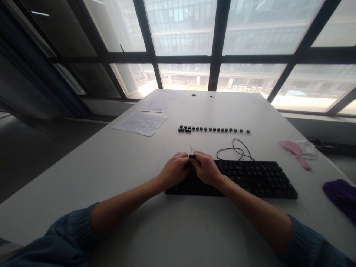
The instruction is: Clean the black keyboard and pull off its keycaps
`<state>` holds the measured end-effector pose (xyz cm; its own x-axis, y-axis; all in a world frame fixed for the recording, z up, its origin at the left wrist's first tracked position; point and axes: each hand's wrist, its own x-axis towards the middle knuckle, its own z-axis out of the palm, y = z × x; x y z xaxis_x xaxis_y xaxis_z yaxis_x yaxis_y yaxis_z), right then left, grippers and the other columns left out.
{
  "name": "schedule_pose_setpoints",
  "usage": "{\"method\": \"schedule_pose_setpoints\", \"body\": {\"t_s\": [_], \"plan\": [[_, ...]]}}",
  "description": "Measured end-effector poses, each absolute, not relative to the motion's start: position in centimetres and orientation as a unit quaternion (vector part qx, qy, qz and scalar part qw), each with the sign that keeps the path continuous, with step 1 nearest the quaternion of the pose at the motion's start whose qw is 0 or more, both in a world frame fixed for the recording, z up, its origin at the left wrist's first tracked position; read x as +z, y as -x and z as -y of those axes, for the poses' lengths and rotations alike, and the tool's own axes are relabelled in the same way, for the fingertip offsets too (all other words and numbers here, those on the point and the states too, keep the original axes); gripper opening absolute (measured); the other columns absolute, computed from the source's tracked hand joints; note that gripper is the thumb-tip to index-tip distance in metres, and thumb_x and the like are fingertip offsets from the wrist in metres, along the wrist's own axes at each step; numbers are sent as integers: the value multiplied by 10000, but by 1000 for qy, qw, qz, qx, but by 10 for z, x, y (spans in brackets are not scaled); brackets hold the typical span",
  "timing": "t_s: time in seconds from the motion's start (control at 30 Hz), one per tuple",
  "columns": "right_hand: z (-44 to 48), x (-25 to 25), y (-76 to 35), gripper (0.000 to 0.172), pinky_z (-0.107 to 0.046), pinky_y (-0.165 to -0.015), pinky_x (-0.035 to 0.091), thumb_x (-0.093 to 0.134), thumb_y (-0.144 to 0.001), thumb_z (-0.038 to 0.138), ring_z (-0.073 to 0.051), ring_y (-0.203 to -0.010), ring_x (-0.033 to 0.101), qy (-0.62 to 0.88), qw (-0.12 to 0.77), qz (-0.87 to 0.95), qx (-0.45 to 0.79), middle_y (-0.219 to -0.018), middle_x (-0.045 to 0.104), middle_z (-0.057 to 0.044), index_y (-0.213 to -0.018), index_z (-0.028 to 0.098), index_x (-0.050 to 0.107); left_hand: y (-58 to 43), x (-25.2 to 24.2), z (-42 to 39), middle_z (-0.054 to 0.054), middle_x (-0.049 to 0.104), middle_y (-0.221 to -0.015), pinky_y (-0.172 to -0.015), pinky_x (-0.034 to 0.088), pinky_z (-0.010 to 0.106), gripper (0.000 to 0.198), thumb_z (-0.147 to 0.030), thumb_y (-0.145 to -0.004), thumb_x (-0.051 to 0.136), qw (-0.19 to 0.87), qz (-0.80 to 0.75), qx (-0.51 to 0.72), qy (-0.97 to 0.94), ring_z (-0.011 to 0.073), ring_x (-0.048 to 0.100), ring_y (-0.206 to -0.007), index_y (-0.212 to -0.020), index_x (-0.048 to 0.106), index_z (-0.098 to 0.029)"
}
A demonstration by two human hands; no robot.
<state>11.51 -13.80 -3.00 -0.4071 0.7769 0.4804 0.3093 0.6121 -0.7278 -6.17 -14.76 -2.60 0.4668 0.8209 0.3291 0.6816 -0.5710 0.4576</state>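
Note:
A black keyboard (250, 178) lies on the white table, its left part under my hands. My left hand (174, 170) and my right hand (206, 168) meet above its upper left area, fingers closed round a small black piece (191, 156). Two thin, pale wire prongs (192, 150) stick up from between the fingertips, next to that piece. Which hand bears the prongs cannot be made out. Beyond the hands, several small black keycaps (214, 129) stand in a row, with a second short row at its left end.
Behind the keyboard its black cable (236, 149) lies looped. Printed sheets (140, 123) are at the back left. A pink hairbrush (295, 150), a clear plastic bag (307, 148) and a purple cloth (340, 196) lie at the right. Windows stand past the table's far edge.

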Motion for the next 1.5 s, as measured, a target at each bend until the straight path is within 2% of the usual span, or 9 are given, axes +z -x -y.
{"method": "schedule_pose_setpoints", "body": {"t_s": [0.37, 0.7, 0.83, 1.0, 1.17, 1.33, 1.5], "plan": [[140, -26, -115, 268, -283, -632, 355, 460, -974, 235, -155, -674, 477, 323, 462, 785, 257, -757, 525, -13, -708, 224, 440, 62, -34, 153, 62, 654, -1065, -922, 513, 371, 77, -205, -942, 597, 97, -438, 303, -841, 233, 601, -1041, -999, 647, -219], [141, -25, -113, 271, -284, -642, 371, 452, -979, 252, -160, -680, 476, 323, 461, 782, 268, -756, 513, -13, -710, 229, 427, 61, -31, 158, 53, 604, -997, -848, 499, 349, 92, -271, -1001, 515, 96, -447, 323, -828, 212, 581, -955, -985, 582, -211], [140, -26, -112, 277, -283, -649, 370, 457, -983, 264, -160, -692, 489, 347, 461, 775, 258, -756, 527, -17, -709, 224, 450, 62, -32, 159, 35, 609, -974, -836, 499, 338, 46, -259, -976, 567, 107, -445, 329, -826, 204, 587, -937, -996, 582, -220], [134, -30, -112, 275, -280, -615, 349, 486, -961, 259, -147, -640, 485, 397, 493, 724, 274, -680, 542, 0, -692, 206, 491, 64, -31, 159, 16, 642, -987, -833, 515, 327, 255, -292, -927, 669, 113, -448, 358, -811, 195, 616, -927, -1153, 560, -246], [129, -34, -112, 284, -272, -591, 363, 496, -958, 305, -146, -620, 508, 413, 501, 692, 316, -663, 589, -4, -701, 192, 540, 63, -27, 160, 45, 655, -1056, -905, 501, 355, 133, -294, -973, 597, 74, -397, 320, -857, 218, 589, -1020, -1095, 623, -247], [127, -35, -112, 298, -267, -582, 393, 499, -965, 350, -157, -627, 546, 419, 511, 669, 339, -672, 621, -18, -729, 186, 578, 65, -18, 159, 67, 618, -1128, -920, 506, 370, 139, -331, -953, 628, 48, -426, 348, -834, 231, 569, -1063, -1056, 669, -248], [126, -36, -112, 309, -272, -580, 406, 503, -967, 363, -165, -619, 566, 420, 519, 656, 352, -663, 629, -26, -733, 185, 597, 80, -9, 113, 47, 664, -983, -912, 490, 374, 138, -369, -925, 667, 23, -456, 399, -795, 225, 593, -975, -971, 703, -245]]}}
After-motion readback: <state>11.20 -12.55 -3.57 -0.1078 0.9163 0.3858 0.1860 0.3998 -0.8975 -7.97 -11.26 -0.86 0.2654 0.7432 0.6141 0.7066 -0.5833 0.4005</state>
